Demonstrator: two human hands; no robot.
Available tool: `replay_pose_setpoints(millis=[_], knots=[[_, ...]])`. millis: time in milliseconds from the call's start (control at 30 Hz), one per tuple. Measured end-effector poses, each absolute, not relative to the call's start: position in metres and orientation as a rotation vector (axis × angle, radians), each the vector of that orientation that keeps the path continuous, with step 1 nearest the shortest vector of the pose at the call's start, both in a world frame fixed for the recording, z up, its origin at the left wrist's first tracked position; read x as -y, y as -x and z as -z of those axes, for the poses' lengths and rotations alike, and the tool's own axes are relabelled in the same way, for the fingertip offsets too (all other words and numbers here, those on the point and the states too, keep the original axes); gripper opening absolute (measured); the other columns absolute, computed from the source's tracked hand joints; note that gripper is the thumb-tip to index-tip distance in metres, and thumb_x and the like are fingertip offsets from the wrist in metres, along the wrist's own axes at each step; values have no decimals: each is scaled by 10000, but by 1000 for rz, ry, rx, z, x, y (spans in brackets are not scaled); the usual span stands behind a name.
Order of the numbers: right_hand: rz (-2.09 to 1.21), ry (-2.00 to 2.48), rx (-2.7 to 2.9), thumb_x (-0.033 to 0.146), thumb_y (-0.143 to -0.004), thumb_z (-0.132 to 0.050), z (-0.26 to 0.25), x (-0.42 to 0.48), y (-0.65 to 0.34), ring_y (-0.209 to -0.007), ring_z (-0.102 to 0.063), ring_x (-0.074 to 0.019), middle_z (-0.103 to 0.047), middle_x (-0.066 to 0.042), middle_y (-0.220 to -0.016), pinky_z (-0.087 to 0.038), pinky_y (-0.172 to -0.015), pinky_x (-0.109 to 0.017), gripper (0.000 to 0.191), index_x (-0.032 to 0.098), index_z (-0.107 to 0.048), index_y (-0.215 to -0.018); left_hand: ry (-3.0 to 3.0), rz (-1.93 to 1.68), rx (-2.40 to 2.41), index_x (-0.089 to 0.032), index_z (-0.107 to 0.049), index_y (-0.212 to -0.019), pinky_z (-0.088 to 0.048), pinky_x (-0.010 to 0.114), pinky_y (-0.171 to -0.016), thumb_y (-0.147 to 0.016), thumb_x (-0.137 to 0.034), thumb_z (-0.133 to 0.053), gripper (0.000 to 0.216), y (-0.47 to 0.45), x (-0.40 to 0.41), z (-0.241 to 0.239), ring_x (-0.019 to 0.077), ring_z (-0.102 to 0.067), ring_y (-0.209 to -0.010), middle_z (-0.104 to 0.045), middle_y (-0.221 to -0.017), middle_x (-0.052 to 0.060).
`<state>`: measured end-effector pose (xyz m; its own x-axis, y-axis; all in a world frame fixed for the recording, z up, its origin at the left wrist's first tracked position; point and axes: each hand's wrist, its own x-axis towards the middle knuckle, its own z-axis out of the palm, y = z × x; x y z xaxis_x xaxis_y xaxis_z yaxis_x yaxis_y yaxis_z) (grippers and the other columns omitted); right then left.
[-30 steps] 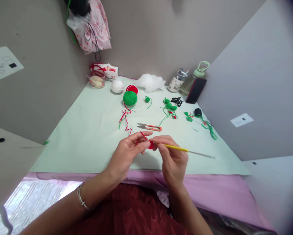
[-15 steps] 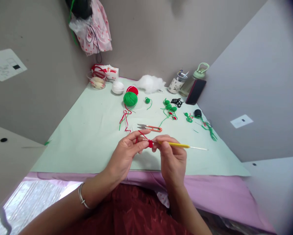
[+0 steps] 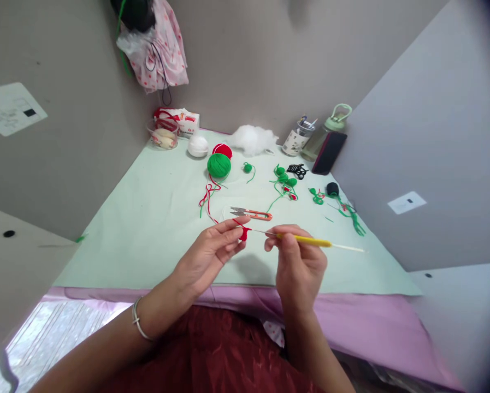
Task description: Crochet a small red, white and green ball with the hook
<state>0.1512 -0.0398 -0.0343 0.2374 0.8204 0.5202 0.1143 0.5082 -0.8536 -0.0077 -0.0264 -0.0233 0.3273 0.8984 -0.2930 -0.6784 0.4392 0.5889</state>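
My left hand (image 3: 207, 251) pinches a small red crochet piece (image 3: 243, 234) between thumb and fingers, with red yarn running over its index finger. In my right hand (image 3: 300, 262) is a crochet hook (image 3: 306, 239) with a yellow handle, gripped like a pen. The hook's thin metal tip points left and meets the upper edge of the red piece. Just beyond the fingers lie thread snips (image 3: 253, 213) with orange handles. Red yarn (image 3: 210, 199) trails on the table from near the green yarn ball (image 3: 219, 165) toward my left hand.
Behind are a red yarn ball (image 3: 223, 150), a white yarn ball (image 3: 198, 146) and white stuffing (image 3: 253, 140). Small green crocheted pieces (image 3: 285, 179) lie right of centre. A pen cup (image 3: 297, 139), a bottle (image 3: 330, 128) and a phone (image 3: 329, 153) stand at the back right.
My right hand has moved right with the hook, away from my left hand. The hook's shaft is drawn partly out, and the red piece has shifted slightly left.
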Motion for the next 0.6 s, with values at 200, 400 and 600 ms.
replay_pose_setpoints(millis=[200,400,600], knots=[[-829,918,1268,345,-990,-708,37,37,-148,-746,-673,-164,-753,-37,-900,-581,-693,-321,147,249,-816,-963,-648,-1172,-694,-211,-844,-1063,-494,316,-884,-755,-212,-911,315,1,32,18,151,-665,-792,-730,-768,-11],[-929,889,1233,331,-956,-758,38,37,-147,-744,-673,-151,-750,-15,-890,-583,-694,-298,92,272,-825,-979,-662,-1172,-731,-222,-824,-1114,-487,290,-835,-769,-208,-912,357,-1,32,21,132,-669,-771,-719,-764,-28],[-961,952,1201,247,-847,-858,36,36,-150,-786,-705,-163,-761,-15,-878,-586,-699,-285,53,255,-819,-883,-703,-1141,-697,-209,-836,-1089,-500,289,-857,-814,-260,-896,286,5,30,21,137,-672,-794,-743,-802,-5]])
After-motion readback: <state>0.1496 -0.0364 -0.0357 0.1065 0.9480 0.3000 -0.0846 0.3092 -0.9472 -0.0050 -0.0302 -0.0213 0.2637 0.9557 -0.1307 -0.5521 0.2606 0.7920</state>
